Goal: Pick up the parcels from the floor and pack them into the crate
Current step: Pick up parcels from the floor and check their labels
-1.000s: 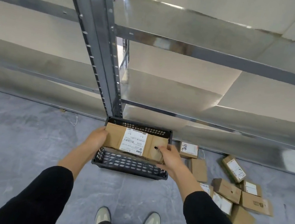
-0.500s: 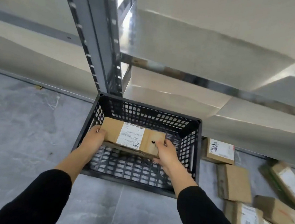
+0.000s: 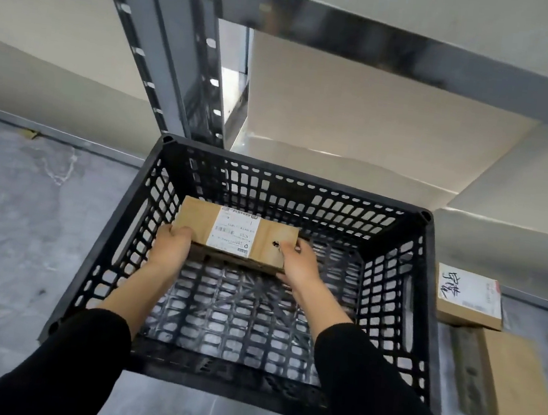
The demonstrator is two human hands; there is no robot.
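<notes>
Labelled brown parcel (image 3: 196, 222) inside black crate (image 3: 424, 294)

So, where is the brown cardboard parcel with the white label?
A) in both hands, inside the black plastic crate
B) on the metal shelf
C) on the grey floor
A: left hand and right hand grip the cardboard parcel by its ends, inside the black crate.

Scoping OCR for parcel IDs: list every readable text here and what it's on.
Held parcel, label: "N705", digits uncertain; other print too small to read.
Held parcel, cardboard: black ink mark, unreadable.
Floor parcel, label: large black handwriting, not legible; small print blurred.
Crate: no text.
</notes>
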